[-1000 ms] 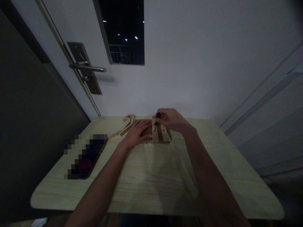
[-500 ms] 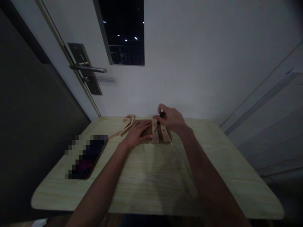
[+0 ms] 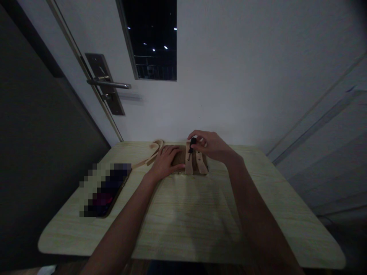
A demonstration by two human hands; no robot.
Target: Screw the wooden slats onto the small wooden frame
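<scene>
My left hand [image 3: 167, 162] lies flat, fingers spread, on a brown wooden board [image 3: 180, 156] near the table's far edge. Across the right part of that board sit two pale wooden pieces, a straight strip [image 3: 189, 167] and a curved one [image 3: 202, 165] with small holes. My right hand [image 3: 213, 146] pinches the black handle of a screwdriver [image 3: 193, 143] between thumb and fingers. Its shaft points down at the straight strip, tilted slightly; whether the tip sits in a screw is too small to tell. To the left of my left hand lies a pale hook-shaped wooden piece [image 3: 156, 145].
A phone [image 3: 114, 191], partly pixelated, lies on the left side of the light wooden table [image 3: 177, 217]. Behind the table stands a white door [image 3: 243, 76] with a metal handle [image 3: 111, 84] and a dark window [image 3: 155, 38].
My right hand has shifted on the screwdriver handle, its fingers straighter and the wrist turned. The screwdriver stands more upright. My left hand stays on the board.
</scene>
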